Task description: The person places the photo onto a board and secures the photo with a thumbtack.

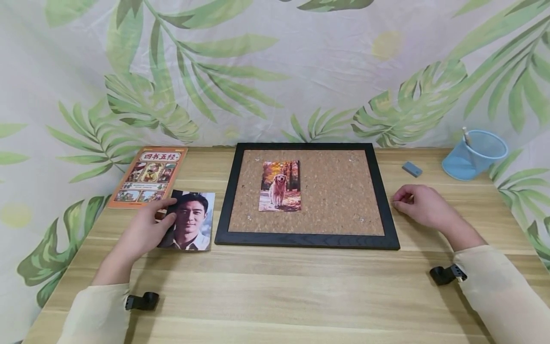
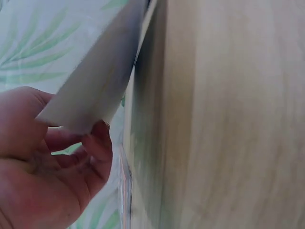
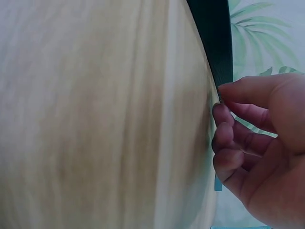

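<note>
My left hand (image 1: 143,229) pinches the left edge of a portrait photo (image 1: 195,224) between thumb and fingers. The left wrist view shows the photo's pale back (image 2: 97,76) tilted up over the table. Right of it lies a cork board (image 1: 331,191) in a black frame (image 1: 301,240). A dog photo (image 1: 279,196) is on the left half of the cork. My right hand (image 1: 423,208) is beside the frame's right edge, fingers loosely bent. In the right wrist view, nothing shows between the thumb and fingertips of that hand (image 3: 259,138).
An orange illustrated book (image 1: 148,177) lies at the back left, just behind my left hand. Toward the back right are a small blue-grey block (image 1: 412,168) and a light blue mesh pen cup (image 1: 466,160) with a stick in it. A leaf-patterned cloth (image 1: 309,71) hangs behind the wooden table (image 1: 275,296).
</note>
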`<state>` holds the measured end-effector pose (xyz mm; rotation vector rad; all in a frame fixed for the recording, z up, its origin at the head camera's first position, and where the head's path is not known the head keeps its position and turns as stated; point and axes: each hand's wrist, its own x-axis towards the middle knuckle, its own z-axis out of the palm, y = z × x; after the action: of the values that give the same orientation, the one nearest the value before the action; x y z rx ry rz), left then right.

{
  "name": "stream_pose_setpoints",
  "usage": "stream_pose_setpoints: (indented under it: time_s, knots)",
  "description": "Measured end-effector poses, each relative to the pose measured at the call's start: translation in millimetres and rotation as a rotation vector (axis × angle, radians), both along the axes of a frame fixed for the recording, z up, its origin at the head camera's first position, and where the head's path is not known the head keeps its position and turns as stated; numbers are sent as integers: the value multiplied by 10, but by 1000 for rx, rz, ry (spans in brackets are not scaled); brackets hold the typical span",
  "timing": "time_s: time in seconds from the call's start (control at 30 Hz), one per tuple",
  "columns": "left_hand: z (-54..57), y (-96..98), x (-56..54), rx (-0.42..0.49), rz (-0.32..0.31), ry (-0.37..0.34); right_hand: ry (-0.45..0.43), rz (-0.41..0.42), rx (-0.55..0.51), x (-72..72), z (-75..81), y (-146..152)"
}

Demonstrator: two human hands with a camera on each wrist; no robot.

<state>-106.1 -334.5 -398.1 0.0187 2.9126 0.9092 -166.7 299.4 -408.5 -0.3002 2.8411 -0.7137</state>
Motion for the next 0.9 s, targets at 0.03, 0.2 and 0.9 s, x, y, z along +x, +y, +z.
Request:
stream_pose_setpoints:
  time_s: [0.03, 0.2, 0.9]
  knots:
    - [7, -11, 10, 26, 7, 3, 1, -2, -3, 7, 7, 2]
    - [44, -36, 51, 178, 43, -1, 31, -15, -34, 27, 42, 38]
    - [249, 154, -50, 310, 85, 14, 44, -20, -59, 46, 124, 13]
